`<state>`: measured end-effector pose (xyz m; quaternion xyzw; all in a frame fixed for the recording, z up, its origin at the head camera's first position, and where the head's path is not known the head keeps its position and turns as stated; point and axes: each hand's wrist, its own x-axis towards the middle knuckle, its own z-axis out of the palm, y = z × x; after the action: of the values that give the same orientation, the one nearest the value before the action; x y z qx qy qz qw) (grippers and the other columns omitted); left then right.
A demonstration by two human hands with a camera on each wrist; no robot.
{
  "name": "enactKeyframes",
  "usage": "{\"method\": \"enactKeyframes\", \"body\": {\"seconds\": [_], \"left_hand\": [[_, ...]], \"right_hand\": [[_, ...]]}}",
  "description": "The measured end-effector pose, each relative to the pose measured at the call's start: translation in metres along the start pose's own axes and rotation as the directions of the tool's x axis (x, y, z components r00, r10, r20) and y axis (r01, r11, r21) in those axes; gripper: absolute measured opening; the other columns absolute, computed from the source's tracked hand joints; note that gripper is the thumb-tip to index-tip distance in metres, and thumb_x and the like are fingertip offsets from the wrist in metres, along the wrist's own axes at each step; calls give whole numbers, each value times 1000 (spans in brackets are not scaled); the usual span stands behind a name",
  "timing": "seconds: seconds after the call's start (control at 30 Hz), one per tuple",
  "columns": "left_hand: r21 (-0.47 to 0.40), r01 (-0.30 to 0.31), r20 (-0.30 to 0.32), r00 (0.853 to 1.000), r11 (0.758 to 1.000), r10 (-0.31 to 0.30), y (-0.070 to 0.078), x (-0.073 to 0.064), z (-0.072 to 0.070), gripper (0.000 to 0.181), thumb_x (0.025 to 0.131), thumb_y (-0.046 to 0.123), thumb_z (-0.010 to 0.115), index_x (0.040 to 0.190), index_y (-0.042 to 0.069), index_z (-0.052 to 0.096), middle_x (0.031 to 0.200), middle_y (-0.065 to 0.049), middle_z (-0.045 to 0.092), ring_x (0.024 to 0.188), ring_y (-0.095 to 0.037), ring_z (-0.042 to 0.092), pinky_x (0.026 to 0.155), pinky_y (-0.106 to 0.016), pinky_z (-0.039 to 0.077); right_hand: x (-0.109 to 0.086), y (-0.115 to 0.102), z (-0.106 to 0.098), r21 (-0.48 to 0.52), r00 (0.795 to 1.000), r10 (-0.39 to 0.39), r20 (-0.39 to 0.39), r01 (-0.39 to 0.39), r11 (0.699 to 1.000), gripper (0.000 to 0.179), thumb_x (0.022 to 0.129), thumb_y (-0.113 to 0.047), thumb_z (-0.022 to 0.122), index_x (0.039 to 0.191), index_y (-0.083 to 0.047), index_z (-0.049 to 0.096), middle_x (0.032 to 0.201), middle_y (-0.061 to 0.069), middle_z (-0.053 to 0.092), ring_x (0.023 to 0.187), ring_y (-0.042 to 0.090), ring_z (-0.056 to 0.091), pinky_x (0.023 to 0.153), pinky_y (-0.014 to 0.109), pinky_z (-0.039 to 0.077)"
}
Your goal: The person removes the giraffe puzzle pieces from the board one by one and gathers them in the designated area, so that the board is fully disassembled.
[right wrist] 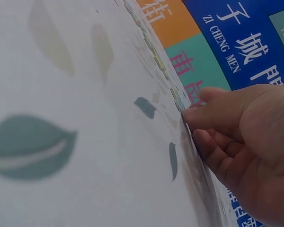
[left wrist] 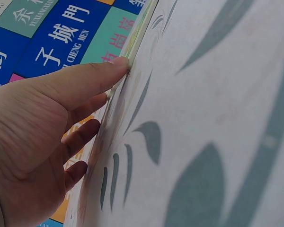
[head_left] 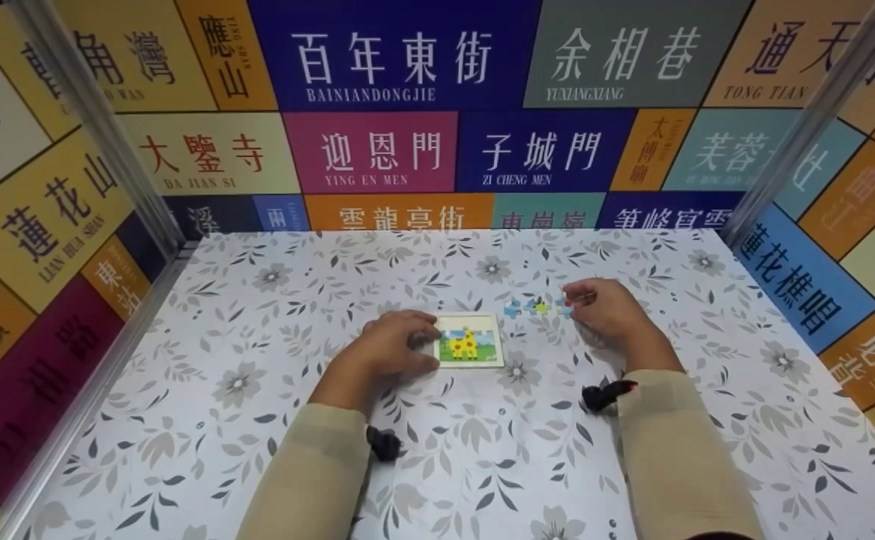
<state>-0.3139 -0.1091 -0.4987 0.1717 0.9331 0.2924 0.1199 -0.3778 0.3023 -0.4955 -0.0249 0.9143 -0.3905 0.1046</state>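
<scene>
A small jigsaw puzzle (head_left: 469,346) in a pale tray shows a yellow giraffe on a green and blue ground; its upper strip is bare cream. My left hand (head_left: 398,341) holds the tray at its left side, thumb at the lower corner and fingers at the upper one. In the left wrist view the thumb (left wrist: 97,78) lies against the tray's edge. To the right, my right hand (head_left: 603,306) pinches a blue puzzle piece (head_left: 564,301) between thumb and forefinger, low over the table. A blue piece (head_left: 512,308) and a blue-yellow piece (head_left: 539,306) lie between the tray and that hand.
The table (head_left: 287,480) has a white cover printed with grey leaves and flowers. Panels with large Chinese lettering (head_left: 385,150) stand behind it and at both sides, joined by metal posts (head_left: 141,172). A black strap end (head_left: 385,444) hangs from each sleeve.
</scene>
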Motion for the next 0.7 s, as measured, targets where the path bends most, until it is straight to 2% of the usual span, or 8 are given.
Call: {"method": "enactKeyframes", "body": {"seconds": [0.1, 0.23, 0.5, 0.7], "left_hand": [[-8, 16, 3, 1000, 1000, -16, 1, 0, -1, 48, 88, 41, 85, 135, 36, 72, 162, 21, 52, 161, -19, 34, 136, -58, 15], [-8, 29, 6, 1000, 1000, -29, 1, 0, -1, 55, 89, 42, 85, 140, 36, 69, 162, 22, 51, 161, -18, 34, 136, -57, 15], [15, 16, 5, 1000, 1000, -16, 1, 0, 0, 62, 90, 43, 84, 148, 31, 65, 163, 19, 51, 161, -18, 35, 136, -56, 17], [35, -20, -5, 1000, 999, 21, 0, 0, -1, 63, 90, 40, 83, 149, 27, 65, 162, 16, 53, 160, -20, 37, 134, -56, 20]], "right_hand": [[-1, -9, 1, 9, 1000, 8, -12, -7, 1000, 45, 104, -14, 63, 149, -16, 62, 147, 13, 65, 133, 35, 61, 107, 50, 54], [-1, -28, 8, -9, 999, -51, -5, 51, 999, 45, 103, -14, 62, 148, -15, 63, 143, 14, 67, 124, 33, 66, 98, 44, 57], [-2, -69, 34, -28, 990, -110, 89, 113, 993, 45, 99, -21, 74, 144, -17, 68, 141, 8, 69, 125, 28, 65, 97, 43, 58], [-8, -98, 53, -8, 971, -174, 164, 177, 984, 47, 98, -25, 77, 143, -16, 68, 141, 13, 70, 121, 29, 69, 88, 41, 62]]}}
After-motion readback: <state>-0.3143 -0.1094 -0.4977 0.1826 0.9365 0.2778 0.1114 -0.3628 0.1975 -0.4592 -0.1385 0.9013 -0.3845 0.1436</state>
